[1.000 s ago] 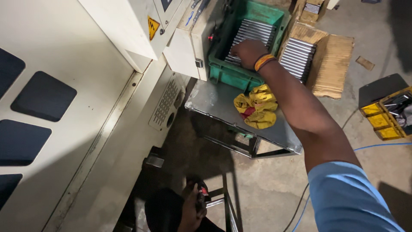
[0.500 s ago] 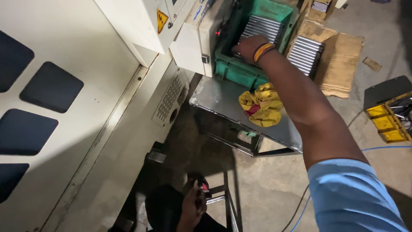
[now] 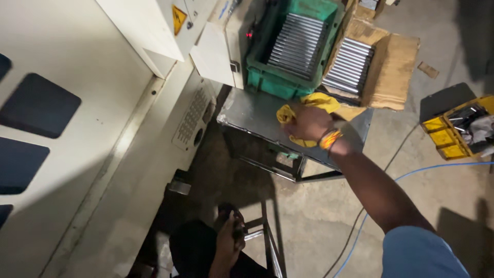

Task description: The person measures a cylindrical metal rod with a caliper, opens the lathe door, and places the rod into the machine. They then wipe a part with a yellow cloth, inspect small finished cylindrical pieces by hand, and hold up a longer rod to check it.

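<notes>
My right hand (image 3: 309, 123) is closed around the yellow cloth (image 3: 309, 105), which lies on the metal counter (image 3: 252, 110) just in front of the green crate (image 3: 288, 82) of steel rods (image 3: 298, 44). My left hand is out of view, so I cannot tell its state.

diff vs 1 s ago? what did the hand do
The right hand pulled back from the metal rods in the green crate and now sits on the yellow cloth on the metal table, apparently gripping it. Crate, rods and cardboard box stayed put.
</notes>
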